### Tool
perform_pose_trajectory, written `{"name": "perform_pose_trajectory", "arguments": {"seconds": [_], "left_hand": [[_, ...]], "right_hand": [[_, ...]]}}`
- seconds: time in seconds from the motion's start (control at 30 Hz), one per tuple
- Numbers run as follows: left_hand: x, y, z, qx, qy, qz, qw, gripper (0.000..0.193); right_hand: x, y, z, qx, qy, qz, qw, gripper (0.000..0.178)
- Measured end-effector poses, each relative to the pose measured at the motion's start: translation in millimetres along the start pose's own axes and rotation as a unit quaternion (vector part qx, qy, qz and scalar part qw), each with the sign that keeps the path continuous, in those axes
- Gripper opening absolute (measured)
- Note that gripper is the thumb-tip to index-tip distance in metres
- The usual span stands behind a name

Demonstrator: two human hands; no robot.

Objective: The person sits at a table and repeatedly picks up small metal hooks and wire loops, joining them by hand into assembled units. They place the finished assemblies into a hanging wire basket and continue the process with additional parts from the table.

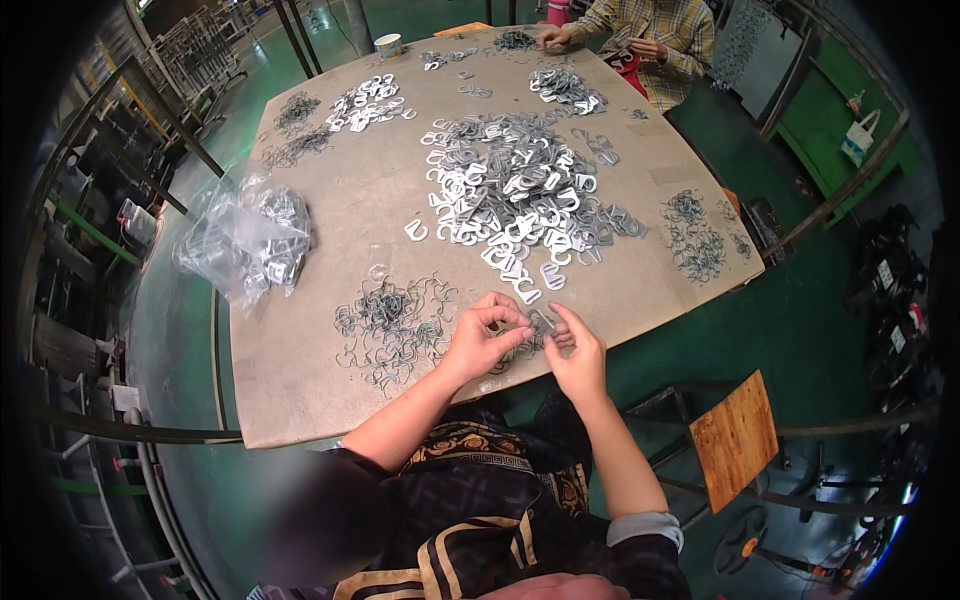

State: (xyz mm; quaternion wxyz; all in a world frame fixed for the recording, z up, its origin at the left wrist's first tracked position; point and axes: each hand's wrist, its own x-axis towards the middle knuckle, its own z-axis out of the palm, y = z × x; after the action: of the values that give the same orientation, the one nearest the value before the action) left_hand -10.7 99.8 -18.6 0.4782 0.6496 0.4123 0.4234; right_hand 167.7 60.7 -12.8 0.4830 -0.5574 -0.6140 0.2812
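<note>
Small wire hooks (395, 310), thin, grey and curved, lie loosely tangled along the table's near edge, left of the hands, with more beneath them. The left hand (488, 340) has thumb and fingertips brought together; I cannot tell what it grips. The right hand (577, 352) is half open, finger and thumb apart beside a thin metal piece (545, 318). A clear plastic bag (248, 240) at the left edge contains grey metal pieces; a round tub (388, 47) stands by the far edge, its contents unclear. Flat silver hooks (510, 180) heap mid-table. The table (350, 215) has a dull brown top. Across its far edge sits a person in a checked shirt (690, 40). The floor (680, 350) is green; a wooden seat (735, 440) stands off the near edge.
</note>
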Motion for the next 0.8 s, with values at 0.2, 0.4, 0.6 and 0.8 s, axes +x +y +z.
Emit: {"name": "perform_pose_trajectory", "arguments": {"seconds": [0.2, 0.4, 0.6, 0.8], "left_hand": [[-11, -3, 8, -0.026, 0.045, -0.010, 0.999, 0.016], [-17, -12, 5, -0.071, 0.034, 0.027, 0.997, 0.012], [-28, -10, -16, -0.245, -0.030, -0.034, 0.969, 0.009], [-42, -1, -26, -0.120, -0.047, 0.016, 0.991, 0.011]], "right_hand": [[-9, -16, 6, -0.046, -0.022, -0.022, 0.998, 0.058], [-12, -14, 15, -0.062, -0.052, -0.064, 0.995, 0.060], [6, 14, 10, 0.132, -0.060, 0.005, 0.989, 0.052], [46, 75, 35, -0.259, -0.008, -0.141, 0.955, 0.031]]}}
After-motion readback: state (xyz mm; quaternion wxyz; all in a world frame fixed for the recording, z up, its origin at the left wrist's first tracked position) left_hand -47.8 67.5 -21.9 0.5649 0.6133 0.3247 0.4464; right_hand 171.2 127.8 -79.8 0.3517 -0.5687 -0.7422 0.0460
